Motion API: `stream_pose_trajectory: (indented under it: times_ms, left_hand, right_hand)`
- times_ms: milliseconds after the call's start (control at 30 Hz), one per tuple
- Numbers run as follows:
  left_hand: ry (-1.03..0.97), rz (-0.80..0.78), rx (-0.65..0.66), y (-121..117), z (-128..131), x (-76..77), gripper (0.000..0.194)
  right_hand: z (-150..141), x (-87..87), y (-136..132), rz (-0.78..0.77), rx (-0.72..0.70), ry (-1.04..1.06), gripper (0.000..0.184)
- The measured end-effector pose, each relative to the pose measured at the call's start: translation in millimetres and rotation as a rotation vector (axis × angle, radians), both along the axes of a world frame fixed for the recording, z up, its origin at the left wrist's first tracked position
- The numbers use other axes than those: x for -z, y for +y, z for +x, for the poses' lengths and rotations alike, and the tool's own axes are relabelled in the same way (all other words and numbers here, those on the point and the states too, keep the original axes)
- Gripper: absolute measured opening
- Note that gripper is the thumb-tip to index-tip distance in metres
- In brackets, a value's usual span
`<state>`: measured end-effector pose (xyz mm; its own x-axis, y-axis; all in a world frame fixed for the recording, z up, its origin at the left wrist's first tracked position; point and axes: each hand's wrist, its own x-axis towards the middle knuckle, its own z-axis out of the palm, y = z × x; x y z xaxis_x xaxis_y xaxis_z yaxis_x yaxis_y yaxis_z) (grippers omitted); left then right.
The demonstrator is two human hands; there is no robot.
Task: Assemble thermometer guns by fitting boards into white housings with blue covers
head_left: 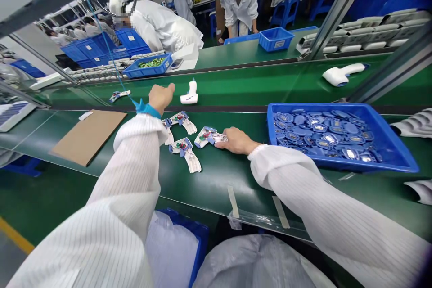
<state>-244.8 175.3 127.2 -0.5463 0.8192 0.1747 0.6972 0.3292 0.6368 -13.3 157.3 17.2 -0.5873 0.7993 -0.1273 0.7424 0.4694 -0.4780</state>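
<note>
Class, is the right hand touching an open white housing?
Touching: the head view shows the right hand with its fingers on one end of an open white housing.

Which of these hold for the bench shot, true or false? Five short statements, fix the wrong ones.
1. The right hand has its grip on a wired half-shell. True.
2. The left hand is holding the white handheld device nearest it. False: a gap shows between them, and the device lies on the green belt.
3. A blue strap goes around the left wrist. True.
4. The blue bin to the right of the right hand is filled with green parts. False: it holds blue parts.
5. A brown sheet lies on the near bench, left of the left sleeve. True.
</note>
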Motion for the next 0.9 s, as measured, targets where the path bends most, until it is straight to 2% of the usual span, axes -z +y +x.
stream_pose_trajectory:
  times_ms: [67,100,167,200,233,367,500,600,700,800,867,900]
  left_hand:
    - [-0.039,-0.056,0.096,-30.1,16.5,14.7,0.04]
    - [-0.097,-0.111,0.212,-47.9,27.4,24.4,0.042]
    - [-0.306,-0.201,0.573,-82.4,51.9,44.7,0.049]
    - [-0.383,-0.229,0.685,-97.2,64.5,54.1,0.047]
    - [-0.445,-0.233,0.737,-109.8,76.9,62.2,0.043]
    - [-0.535,-0.173,0.688,-140.2,120.8,79.6,0.034]
    - [-0.439,-0.115,0.693,-154.1,155.4,79.8,0.029]
    - [-0.332,-0.074,0.744,-160.8,174.7,78.6,0.027]
    - [-0.173,-0.079,0.781,-165.1,185.7,79.9,0.023]
    - [0.009,-0.109,0.711,-166.0,189.6,82.0,0.018]
    - [-0.061,-0.13,0.648,-165.3,190.2,83.0,0.017]
    - [-0.158,-0.14,0.635,-165.0,190.5,83.3,0.017]
  right_hand:
    - [11.1,-1.3,-12.9,-0.011,0.019,0.041,0.024]
    - [19.6,-2.7,-22.5,-0.004,0.024,0.074,0.021]
    - [39.1,-4.8,-44.4,0.012,0.033,0.185,0.014]
    - [49.6,-5.1,-55.5,0.008,0.036,0.255,0.012]
    - [60.5,-4.9,-66.0,-0.002,0.04,0.329,0.012]
    - [106.1,-7.0,-97.2,-0.008,0.061,0.52,0.011]
    - [136.9,-18.7,-110.1,0.209,0.157,0.59,0.011]
    - [139.5,-27.0,-114.8,0.29,0.131,0.522,0.01]
    - [137.6,-38.4,-122.6,0.398,0.127,0.397,0.022]
    - [148.2,-48.4,-132.3,0.56,0.172,0.286,0.03]
    - [164.5,-42.1,-136.2,0.558,0.229,0.242,0.034]
    - [174.5,-32.9,-137.2,0.526,0.263,0.212,0.038]
